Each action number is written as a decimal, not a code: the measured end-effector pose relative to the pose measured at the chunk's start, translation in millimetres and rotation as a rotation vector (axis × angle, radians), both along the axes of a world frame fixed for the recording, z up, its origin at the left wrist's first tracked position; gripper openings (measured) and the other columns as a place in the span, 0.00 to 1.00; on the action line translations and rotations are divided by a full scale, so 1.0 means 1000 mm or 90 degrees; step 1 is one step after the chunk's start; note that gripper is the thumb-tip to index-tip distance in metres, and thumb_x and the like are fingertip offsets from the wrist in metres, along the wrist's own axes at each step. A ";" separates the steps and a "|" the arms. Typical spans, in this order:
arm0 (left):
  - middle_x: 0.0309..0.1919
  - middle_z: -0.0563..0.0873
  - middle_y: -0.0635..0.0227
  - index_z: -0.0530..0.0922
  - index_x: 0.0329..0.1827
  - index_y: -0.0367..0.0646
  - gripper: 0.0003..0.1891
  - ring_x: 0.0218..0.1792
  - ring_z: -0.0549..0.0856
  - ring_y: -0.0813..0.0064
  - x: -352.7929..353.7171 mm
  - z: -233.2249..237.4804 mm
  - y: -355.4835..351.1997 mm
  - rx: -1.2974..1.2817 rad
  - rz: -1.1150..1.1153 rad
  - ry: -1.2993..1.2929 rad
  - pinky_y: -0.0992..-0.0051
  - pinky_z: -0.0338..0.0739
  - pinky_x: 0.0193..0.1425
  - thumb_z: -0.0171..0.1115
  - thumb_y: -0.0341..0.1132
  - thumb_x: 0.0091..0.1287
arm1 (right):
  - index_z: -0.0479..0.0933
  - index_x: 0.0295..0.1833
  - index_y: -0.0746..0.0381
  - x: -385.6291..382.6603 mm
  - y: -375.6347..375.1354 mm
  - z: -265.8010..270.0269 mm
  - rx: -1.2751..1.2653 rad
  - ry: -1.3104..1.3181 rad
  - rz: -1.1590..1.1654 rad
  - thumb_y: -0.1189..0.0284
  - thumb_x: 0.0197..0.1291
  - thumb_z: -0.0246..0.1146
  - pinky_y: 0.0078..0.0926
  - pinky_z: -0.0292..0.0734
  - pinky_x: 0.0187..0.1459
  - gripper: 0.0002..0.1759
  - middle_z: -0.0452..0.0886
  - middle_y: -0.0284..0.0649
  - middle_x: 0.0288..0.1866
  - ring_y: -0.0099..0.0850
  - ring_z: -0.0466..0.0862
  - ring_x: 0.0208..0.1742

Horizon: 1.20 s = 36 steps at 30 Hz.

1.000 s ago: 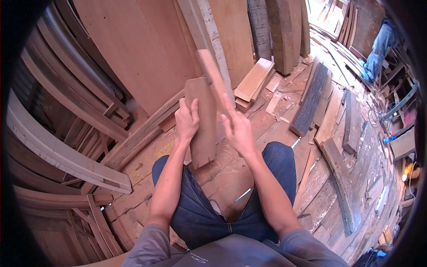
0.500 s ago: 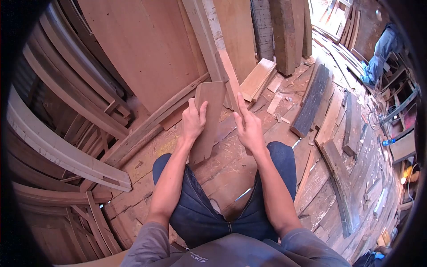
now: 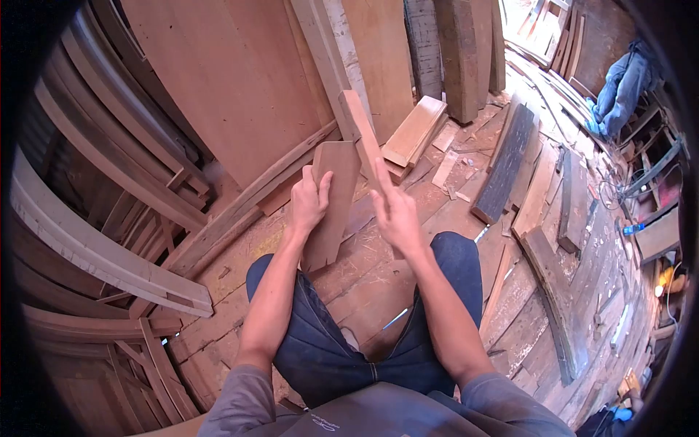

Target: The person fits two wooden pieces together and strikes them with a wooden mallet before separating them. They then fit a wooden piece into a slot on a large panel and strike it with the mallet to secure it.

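A flat brown board (image 3: 336, 200) stands tilted between my knees, with my left hand (image 3: 311, 200) closed round its left edge, thumb on the near face. My right hand (image 3: 395, 215) grips a narrower, lighter wooden piece (image 3: 361, 124), index finger stretched along it. That piece slants up and to the left, its side close to the board's upper right corner. Whether the two touch, I cannot tell. The lower end of the narrow piece is mostly hidden behind my right hand.
Tall panels (image 3: 233, 80) lean ahead. Curved wooden parts (image 3: 109, 240) fill the left side. Short stacked planks (image 3: 416, 131), a dark beam (image 3: 506, 164) and a long offcut (image 3: 553, 306) lie on the plank floor to the right. Blue cloth (image 3: 622, 84) hangs at the upper right.
The narrow piece has swung and moved left and down with my right hand, its top now nearer the board. My left hand and the board have shifted slightly left.
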State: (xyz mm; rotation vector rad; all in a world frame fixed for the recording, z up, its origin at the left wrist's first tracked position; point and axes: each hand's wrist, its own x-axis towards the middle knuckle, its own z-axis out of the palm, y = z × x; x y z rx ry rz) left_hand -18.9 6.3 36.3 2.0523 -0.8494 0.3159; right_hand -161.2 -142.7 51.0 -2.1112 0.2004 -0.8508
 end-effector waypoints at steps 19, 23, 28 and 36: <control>0.29 0.83 0.35 0.68 0.46 0.33 0.15 0.35 0.84 0.34 -0.009 -0.005 -0.010 -0.018 -0.025 0.009 0.48 0.77 0.32 0.60 0.38 0.75 | 0.61 0.80 0.50 -0.006 0.013 0.012 0.022 0.003 0.044 0.75 0.70 0.60 0.39 0.79 0.47 0.35 0.83 0.59 0.45 0.50 0.86 0.42; 0.28 0.82 0.34 0.67 0.46 0.33 0.15 0.35 0.83 0.32 -0.012 -0.010 -0.013 -0.038 -0.047 0.026 0.48 0.77 0.32 0.60 0.37 0.75 | 0.62 0.80 0.53 -0.013 0.009 0.029 0.039 0.048 0.104 0.76 0.69 0.60 0.38 0.80 0.50 0.34 0.83 0.59 0.51 0.49 0.87 0.49; 0.29 0.83 0.36 0.68 0.46 0.32 0.17 0.36 0.84 0.34 -0.009 -0.005 -0.013 -0.020 -0.023 0.035 0.48 0.78 0.35 0.58 0.40 0.76 | 0.59 0.77 0.66 -0.007 -0.011 0.005 0.132 -0.017 -0.038 0.68 0.71 0.61 0.44 0.80 0.55 0.34 0.81 0.65 0.57 0.58 0.83 0.58; 0.30 0.86 0.41 0.72 0.49 0.33 0.23 0.38 0.86 0.38 -0.003 -0.006 -0.003 0.293 -0.019 0.104 0.50 0.79 0.42 0.60 0.49 0.74 | 0.66 0.71 0.62 -0.007 -0.036 -0.007 0.276 0.027 -0.103 0.67 0.70 0.63 0.43 0.78 0.58 0.28 0.84 0.59 0.54 0.52 0.85 0.59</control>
